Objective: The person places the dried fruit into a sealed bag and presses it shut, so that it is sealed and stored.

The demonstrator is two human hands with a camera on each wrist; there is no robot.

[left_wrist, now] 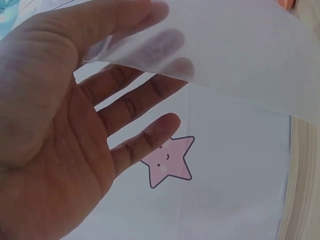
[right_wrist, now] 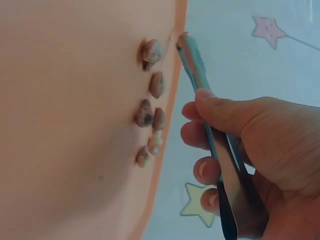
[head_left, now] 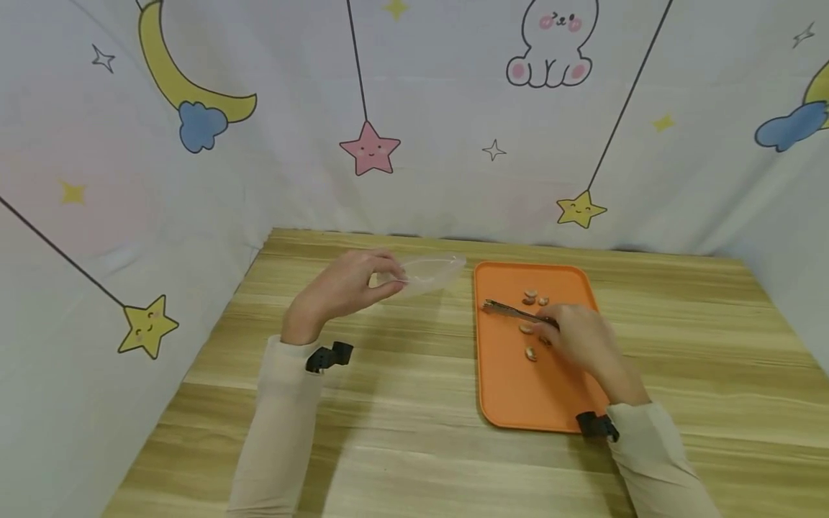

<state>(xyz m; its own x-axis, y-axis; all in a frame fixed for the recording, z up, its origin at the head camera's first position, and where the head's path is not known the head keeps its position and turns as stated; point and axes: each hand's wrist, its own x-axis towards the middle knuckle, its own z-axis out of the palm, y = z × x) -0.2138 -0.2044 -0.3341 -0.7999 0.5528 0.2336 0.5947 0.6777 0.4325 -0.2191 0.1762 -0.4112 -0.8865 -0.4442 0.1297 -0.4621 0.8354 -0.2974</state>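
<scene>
My left hand [head_left: 352,284] pinches the edge of a clear plastic bag [head_left: 430,273] between thumb and fingertips, above the table left of the tray. In the left wrist view the bag's translucent sheet [left_wrist: 250,60] spreads over the fingertips, with the lower fingers extended below it. Metal tongs [right_wrist: 225,165] are gripped in my right hand [head_left: 579,342], over the orange tray [head_left: 512,392]. The tongs' tips point left, near the tray's left rim, with a bit of brown showing at them. Several small brown-and-whitish pieces [right_wrist: 157,84] lie on the tray, some partly hidden by the right hand in the head view.
The wood-grain table [head_left: 401,432] runs up to a white curtain [head_left: 440,194] printed with stars and a moon, at the back and sides. A black wrist strap with a camera mount [head_left: 329,356] sits on the left sleeve, another [head_left: 596,426] on the right.
</scene>
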